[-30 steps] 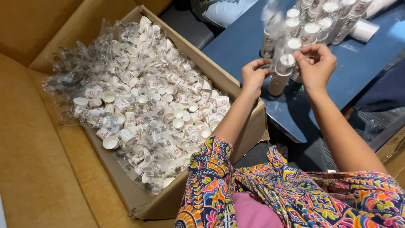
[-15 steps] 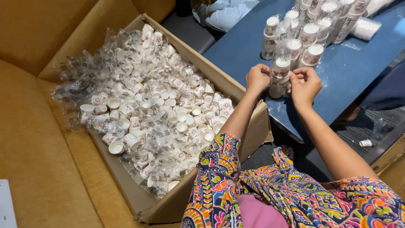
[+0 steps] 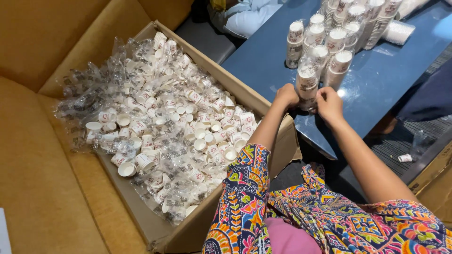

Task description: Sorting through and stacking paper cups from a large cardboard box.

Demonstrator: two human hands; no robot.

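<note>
Both hands are working at the near edge of the dark blue table (image 3: 376,94). The left hand (image 3: 286,96) and the right hand (image 3: 328,104) are closing, one from each side, around the base of a plastic-wrapped stack of paper cups (image 3: 307,83) standing upright on the tabletop. Fingers are curled onto the wrap; whether they are pinching the film or only steadying the stack, I cannot tell. Neither hand is spread.

Other wrapped cup stacks (image 3: 336,42) are standing just behind it, in a loose cluster toward the far side of the table. To the person's left, an open cardboard box (image 3: 263,101) on the tan sofa (image 3: 37,188) is holding many loose small paper cups (image 3: 160,122) mixed with crumpled clear wrappers.

Judgement: the step in hand appears to be seating this stack upright among the others. The next move likely calls for an even release from both sides so the narrow stack is not tipping into its neighbours.
</note>
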